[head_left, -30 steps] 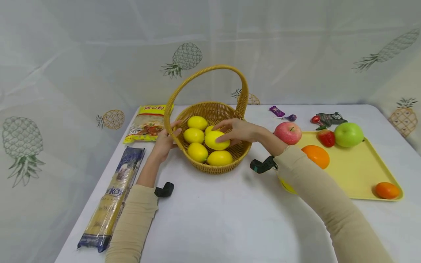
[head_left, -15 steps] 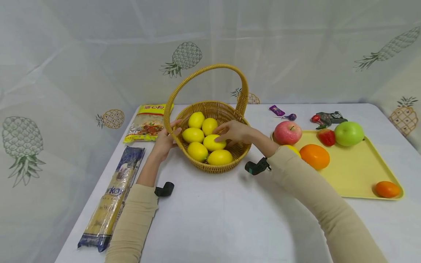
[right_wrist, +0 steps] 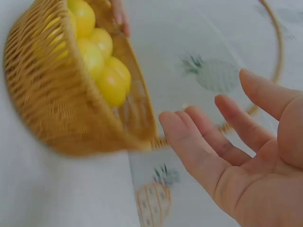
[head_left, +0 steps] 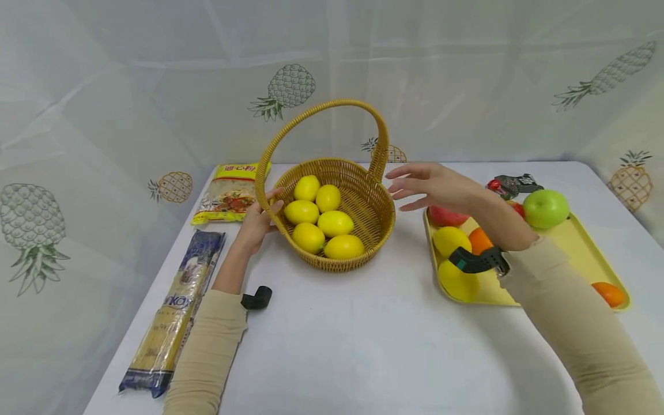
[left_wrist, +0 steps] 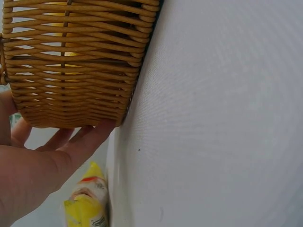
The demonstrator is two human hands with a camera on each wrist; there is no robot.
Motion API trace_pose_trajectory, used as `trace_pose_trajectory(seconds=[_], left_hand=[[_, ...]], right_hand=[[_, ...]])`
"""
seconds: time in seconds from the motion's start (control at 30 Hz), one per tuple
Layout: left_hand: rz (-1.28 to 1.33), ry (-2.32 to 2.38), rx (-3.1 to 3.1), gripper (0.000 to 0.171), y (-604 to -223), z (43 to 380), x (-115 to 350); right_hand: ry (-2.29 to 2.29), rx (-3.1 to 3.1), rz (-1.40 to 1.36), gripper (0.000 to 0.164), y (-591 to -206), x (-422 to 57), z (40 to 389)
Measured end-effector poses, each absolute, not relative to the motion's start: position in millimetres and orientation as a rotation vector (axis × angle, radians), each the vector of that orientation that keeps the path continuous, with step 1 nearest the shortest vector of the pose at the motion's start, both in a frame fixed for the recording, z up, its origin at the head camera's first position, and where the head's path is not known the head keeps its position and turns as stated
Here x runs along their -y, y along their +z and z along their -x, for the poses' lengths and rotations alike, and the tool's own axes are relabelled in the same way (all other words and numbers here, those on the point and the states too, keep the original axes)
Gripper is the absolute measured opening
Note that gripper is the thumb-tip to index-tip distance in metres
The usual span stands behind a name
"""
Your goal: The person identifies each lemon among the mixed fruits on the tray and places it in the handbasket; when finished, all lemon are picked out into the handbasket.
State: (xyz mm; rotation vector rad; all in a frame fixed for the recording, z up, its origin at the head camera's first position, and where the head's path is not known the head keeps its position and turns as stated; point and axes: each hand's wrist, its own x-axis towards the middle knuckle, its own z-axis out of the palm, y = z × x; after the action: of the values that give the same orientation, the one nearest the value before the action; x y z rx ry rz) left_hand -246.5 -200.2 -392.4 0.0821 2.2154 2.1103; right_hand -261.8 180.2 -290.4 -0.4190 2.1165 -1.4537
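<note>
A wicker basket [head_left: 337, 265] with a tall arched handle stands on the white table and holds several yellow lemons [head_left: 334, 223], gathered toward its left. My left hand [head_left: 254, 227] grips the basket's left side near the handle's base; in the left wrist view, the fingers of this hand [left_wrist: 38, 175] lie along the woven wall. To the right of the basket, my right hand [head_left: 436, 187] is raised, its fingers spread and holding nothing. In the right wrist view, that hand [right_wrist: 246, 175] shows an empty palm, apart from the basket wall.
A yellow tray [head_left: 576, 242] at right holds two lemons [head_left: 451, 241], a green apple [head_left: 546, 208], a tangerine [head_left: 609, 294], and other fruit partly behind my right arm. On the left lie a noodle packet [head_left: 228, 193] and a long pasta packet [head_left: 173, 311].
My right hand has let go of a lemon, which now lies in the basket among the others, and has moved right, out of the basket. My left hand stays on the basket.
</note>
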Motion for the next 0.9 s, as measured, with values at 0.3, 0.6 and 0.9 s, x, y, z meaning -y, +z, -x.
trace_pose_trajectory(seconds=[0.3,0.6,0.9], left_hand=[[-0.083,2.110,-2.203,0.049,-393,247,201],[-0.093,2.117,-2.210,0.048,-391,250,200],[-0.081,2.109,-2.211,0.050,-391,249,200]], right_hand=[[-1.504,-2.188,0.340,0.049,-312,-257,213],[-1.384,-2.331,0.365,0.043,-337,-292,175],[-1.206,-2.472,0.397,0.042,-360,-287,147]])
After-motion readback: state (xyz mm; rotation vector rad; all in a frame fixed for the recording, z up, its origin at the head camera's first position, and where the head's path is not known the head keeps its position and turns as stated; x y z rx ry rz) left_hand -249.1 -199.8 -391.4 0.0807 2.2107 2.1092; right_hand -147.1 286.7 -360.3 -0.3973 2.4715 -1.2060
